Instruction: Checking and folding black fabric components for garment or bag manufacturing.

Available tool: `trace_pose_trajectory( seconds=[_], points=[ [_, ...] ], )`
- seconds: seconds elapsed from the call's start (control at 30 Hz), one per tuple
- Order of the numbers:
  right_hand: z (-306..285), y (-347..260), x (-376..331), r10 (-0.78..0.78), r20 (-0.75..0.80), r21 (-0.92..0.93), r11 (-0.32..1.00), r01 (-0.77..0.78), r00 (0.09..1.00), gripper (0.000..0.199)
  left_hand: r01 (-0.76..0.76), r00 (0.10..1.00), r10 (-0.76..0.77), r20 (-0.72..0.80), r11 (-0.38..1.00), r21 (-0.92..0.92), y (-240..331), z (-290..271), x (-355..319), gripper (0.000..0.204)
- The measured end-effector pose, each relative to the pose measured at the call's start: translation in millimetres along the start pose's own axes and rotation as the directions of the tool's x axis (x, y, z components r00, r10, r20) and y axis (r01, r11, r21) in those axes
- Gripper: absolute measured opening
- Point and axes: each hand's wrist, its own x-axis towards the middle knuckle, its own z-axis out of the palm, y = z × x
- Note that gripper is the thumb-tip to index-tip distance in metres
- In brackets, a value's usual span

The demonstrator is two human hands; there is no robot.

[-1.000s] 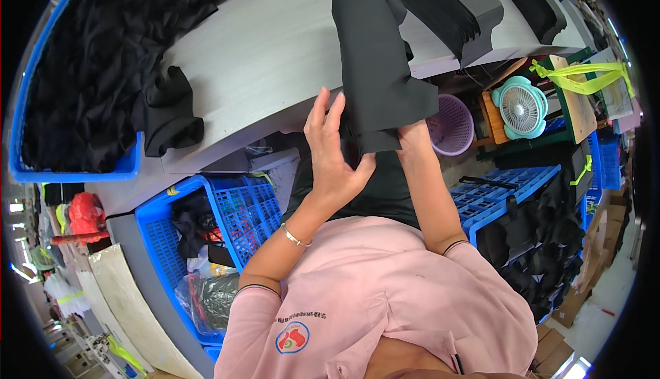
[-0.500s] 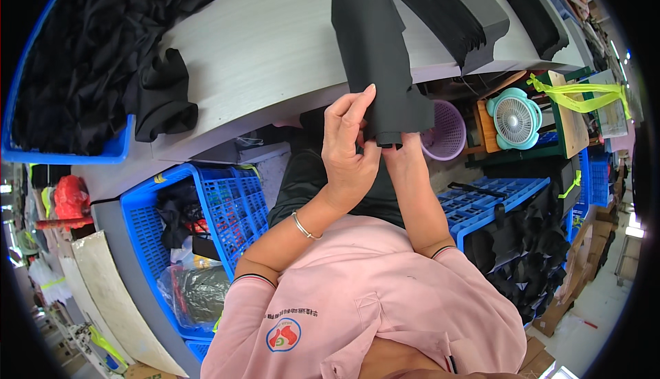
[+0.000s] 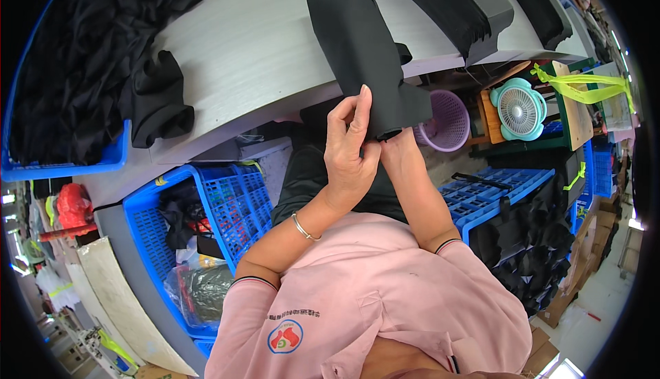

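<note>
You wear this view on your head, left of a pair, facing steeply down through a wide fisheye that bows the edge of the worktable [image 3: 240,56] and darkens the corners. Your pink shirt [image 3: 371,276] sits close beneath it, your left hand [image 3: 349,155] and right hand [image 3: 397,145] farther off near the centre, the worktable beyond toward the top

Both arms [image 3: 275,245] are bent. The left hand [image 3: 349,159] is held with fingers [image 3: 358,124] raised. The right hand [image 3: 397,142] is partly hidden.
</note>
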Motion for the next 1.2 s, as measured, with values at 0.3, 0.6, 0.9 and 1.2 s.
trace_pose_trajectory(
  seconds=[0.3, 0.6, 0.9, 1.2],
  points=[
    [26.0, 2.9, -1.7, -0.085, -0.123, 0.012, 0.996, 0.087, 0.989, 0.024, -0.023, 1.0, 0.022, 0.013, 0.999, 0.026, -7.8, -7.5, 3.0, 0.085],
    [5.4, 26.3, 21.2, -0.559, 0.474, -0.879, -0.252, 0.405, 0.68, 0.029, 0.295, 0.95, -0.31, -0.022, 0.921, -0.253, -8.0, -25.8, -2.7, 0.054],
    [-2.3, -6.7, 20.1, -0.075, 0.398, -0.905, 0.131, 0.405, 0.914, 0.018, 0.562, 0.763, -0.643, -0.064, 0.71, -0.425, -71.1, -39.4, -18.7, 0.029],
    [13.9, 32.7, 16.9, -0.212, 0.348, -0.717, -0.688, 0.113, 0.913, 0.035, 0.685, 0.589, -0.788, 0.178, 0.37, -0.627, -77.0, 7.8, -15.1, 0.011]
  ],
)
